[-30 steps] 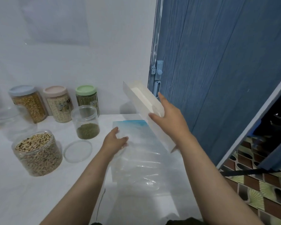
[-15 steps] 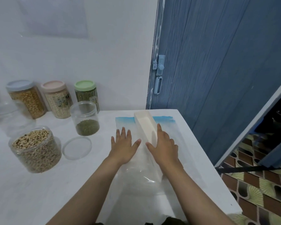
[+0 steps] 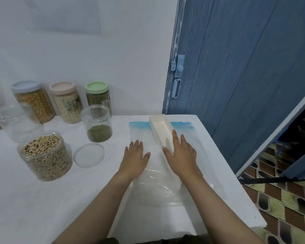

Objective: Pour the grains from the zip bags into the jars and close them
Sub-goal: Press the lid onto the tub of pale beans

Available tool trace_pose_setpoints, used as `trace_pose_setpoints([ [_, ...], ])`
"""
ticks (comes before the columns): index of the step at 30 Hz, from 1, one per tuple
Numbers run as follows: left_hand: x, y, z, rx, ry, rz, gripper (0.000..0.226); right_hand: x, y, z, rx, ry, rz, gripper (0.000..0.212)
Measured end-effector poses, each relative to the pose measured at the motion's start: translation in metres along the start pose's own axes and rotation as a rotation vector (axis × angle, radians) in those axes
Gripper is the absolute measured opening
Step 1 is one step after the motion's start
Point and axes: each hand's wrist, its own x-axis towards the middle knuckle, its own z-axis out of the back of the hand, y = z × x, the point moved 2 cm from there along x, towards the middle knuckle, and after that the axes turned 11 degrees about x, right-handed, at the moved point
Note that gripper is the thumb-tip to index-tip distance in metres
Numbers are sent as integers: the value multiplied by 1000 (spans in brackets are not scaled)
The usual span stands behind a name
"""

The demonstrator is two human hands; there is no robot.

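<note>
Clear empty zip bags [image 3: 158,187] with a blue seal strip lie flat on the white table [image 3: 42,208]. My left hand [image 3: 135,157] presses flat on the bags with straight fingers. My right hand [image 3: 180,152] lies flat on the near end of a long white tray [image 3: 159,128] that rests on the bags. A wide open jar of pale beans [image 3: 46,155] stands at the left, its clear lid [image 3: 89,154] lying beside it. An open jar [image 3: 96,123] holds a low layer of green grains.
Three closed jars stand at the wall: blue lid [image 3: 32,101], pink lid [image 3: 66,102], green lid [image 3: 98,93]. An empty clear jar [image 3: 16,120] is at the far left. A blue door [image 3: 245,67] rises right of the table; the table's right edge drops to patterned floor [image 3: 280,199].
My right hand has brought the white tray down from the air onto the bags. My left hand has spread flat on the bags. Over the last half second little has moved.
</note>
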Motion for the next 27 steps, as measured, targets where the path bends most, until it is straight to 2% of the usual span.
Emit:
trace_pose_setpoints([
  [3, -25, 7, 31, -151, -70, -7, 57, -20, 28, 6, 197, -18, 94, 66],
  [7, -67, 29, 79, -176, -293, 25, 52, -49, 79, 1, 531, 63, 140, 59],
  [11, -107, 77, 116, -75, -536, 90, 48, -59, 127, -23, 574, 219, 190, 55],
  [13, -119, 107, 126, -68, -603, 158, 47, -56, 145, -43, 555, 254, 231, 52],
  [15, -122, 138, 130, -75, -619, 235, 48, -49, 160, -68, 480, 297, 260, 51],
  [18, -120, 179, 128, -115, -567, 319, 61, -37, 175, -112, 288, 380, 234, 58],
  [21, -117, 213, 121, -304, -488, 319, 75, -30, 184, -151, 66, 421, 222, 70],
  [24, -118, 235, 115, -431, -417, 249, 85, -32, 187, -175, -87, 360, 227, 72],
  [27, -119, 247, 112, -506, -391, 177, 83, -36, 189, -182, -82, 249, 244, 62],
])
